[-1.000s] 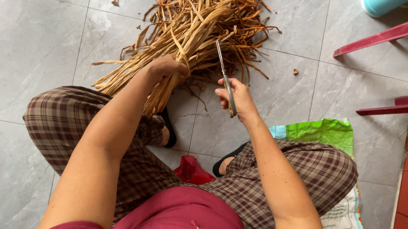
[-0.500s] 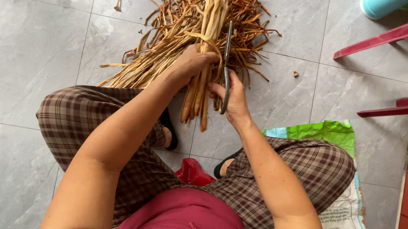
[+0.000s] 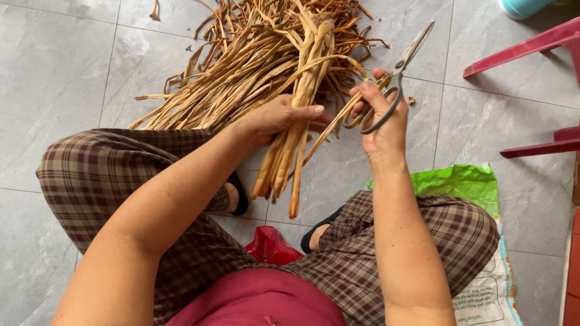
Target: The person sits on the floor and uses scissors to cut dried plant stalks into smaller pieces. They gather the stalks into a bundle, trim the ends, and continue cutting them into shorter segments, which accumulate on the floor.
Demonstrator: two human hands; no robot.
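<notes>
Dried brown strips [image 3: 283, 162] sit bunched at the frame's centre, where I see my left hand [image 3: 273, 119] clenched around them above the loose pile [image 3: 258, 36] on the grey tile floor [image 3: 29, 60], while right of it my right hand [image 3: 380, 118] grips grey scissors [image 3: 396, 78], blades pointing to the upper right.

Left hand [image 3: 276, 118] clenched low, right hand [image 3: 379, 111] raised (fingers curled).
</notes>
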